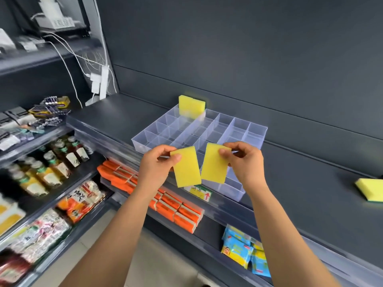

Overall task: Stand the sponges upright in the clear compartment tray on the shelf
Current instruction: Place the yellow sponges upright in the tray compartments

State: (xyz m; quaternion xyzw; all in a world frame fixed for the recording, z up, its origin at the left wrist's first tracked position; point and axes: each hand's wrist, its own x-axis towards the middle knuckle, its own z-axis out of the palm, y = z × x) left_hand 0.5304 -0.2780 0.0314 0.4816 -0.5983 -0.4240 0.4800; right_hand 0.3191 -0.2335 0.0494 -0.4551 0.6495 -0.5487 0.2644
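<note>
Both hands are raised in front of a dark shop shelf [124,117], each with a yellow sponge in its grip. The left hand [157,162] pinches the left-hand sponge [186,168] at its upper corner, thumb on the near face and fingers curled behind. The right hand [243,160] holds the right-hand sponge [214,164] the same way, by its top right corner. Both forearms are bare and reach up from below, wrists bent slightly inward.

The two sponges are flat rectangles with plain yellow faces towards the onlooker. They hang long side down and lean a little towards each other. Their lower inner corners come very close; whether they touch cannot be told.

Just behind the hands, on the shelf, lies the clear compartment tray [257,126], its thin see-through walls dividing it into many small cells. A standing sponge [191,106] is upright on its long edge in a cell at the tray's far left corner, close to the back wall. A loose sponge [371,188] lies flat on the shelf well to the right, apart from the tray, showing a dark green layer beneath the yellow.

On lower shelves are orange packs [180,210], bottles [53,162] and blue packets [242,251].
</note>
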